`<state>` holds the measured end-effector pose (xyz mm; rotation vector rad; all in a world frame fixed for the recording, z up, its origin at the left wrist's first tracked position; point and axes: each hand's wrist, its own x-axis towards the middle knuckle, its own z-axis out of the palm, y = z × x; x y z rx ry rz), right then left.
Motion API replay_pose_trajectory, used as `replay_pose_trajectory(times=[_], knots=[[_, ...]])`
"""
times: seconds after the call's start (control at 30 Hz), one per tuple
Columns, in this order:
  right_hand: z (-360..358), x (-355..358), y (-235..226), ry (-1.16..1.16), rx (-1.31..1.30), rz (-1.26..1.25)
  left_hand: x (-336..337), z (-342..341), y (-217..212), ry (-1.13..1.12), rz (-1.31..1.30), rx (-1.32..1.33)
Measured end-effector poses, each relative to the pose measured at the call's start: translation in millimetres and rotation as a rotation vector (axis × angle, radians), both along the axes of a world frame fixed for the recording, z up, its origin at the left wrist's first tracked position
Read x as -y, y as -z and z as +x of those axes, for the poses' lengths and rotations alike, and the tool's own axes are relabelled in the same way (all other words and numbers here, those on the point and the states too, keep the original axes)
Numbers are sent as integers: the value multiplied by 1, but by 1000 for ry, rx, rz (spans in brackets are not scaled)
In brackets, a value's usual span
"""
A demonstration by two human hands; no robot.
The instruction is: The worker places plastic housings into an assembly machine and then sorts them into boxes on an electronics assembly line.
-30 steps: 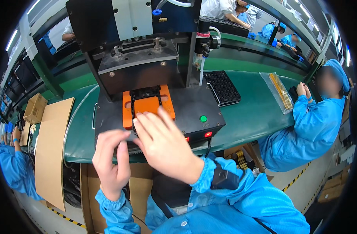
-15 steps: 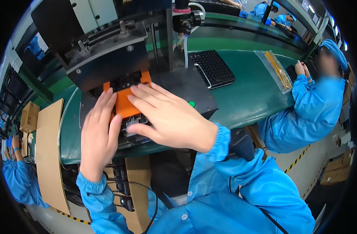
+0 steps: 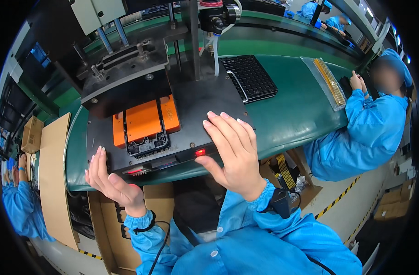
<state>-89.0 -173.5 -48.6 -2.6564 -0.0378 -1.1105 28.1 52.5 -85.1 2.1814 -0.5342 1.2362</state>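
A press machine (image 3: 122, 85) stands on the green bench before me. On its black base lies an orange fixture (image 3: 143, 121). A thin black plastic frame (image 3: 147, 143) sits in the fixture, its far part hidden under the press head. My left hand (image 3: 115, 185) is open at the base's near left corner, fingers stretched and holding nothing. My right hand (image 3: 234, 153) is open at the near right part of the base, fingers spread. Its thumb is close to a small lit red switch (image 3: 200, 152); whether the fingers press anything cannot be seen.
A black grid tray (image 3: 253, 78) lies right of the press, and a bagged yellow strip (image 3: 331, 85) farther right. A co-worker (image 3: 356, 133) sits at the right. Cardboard (image 3: 56, 178) leans at the left. An open carton (image 3: 102, 229) with black frames stands below the bench.
Both hands have moved back off the orange fixture and apart, to the base's near edge. The fixture and black frame are now uncovered by them. Two metal rods now show above the press head.
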Motion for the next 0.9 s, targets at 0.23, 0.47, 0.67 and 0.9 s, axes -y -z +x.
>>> replay_pose_trajectory(times=[0.23,0.47,0.67,0.9], knots=[[0,3,6,-3,25,-28,-11,-8,-5,36,122,-47],[3,1,8,8,59,-19,-11,-5,-4,45,132,-24],[5,3,13,13,70,-28,-8,-5,-4,20,87,-27],[5,1,13,16,87,-12,-9,-4,-2,11,124,-9]])
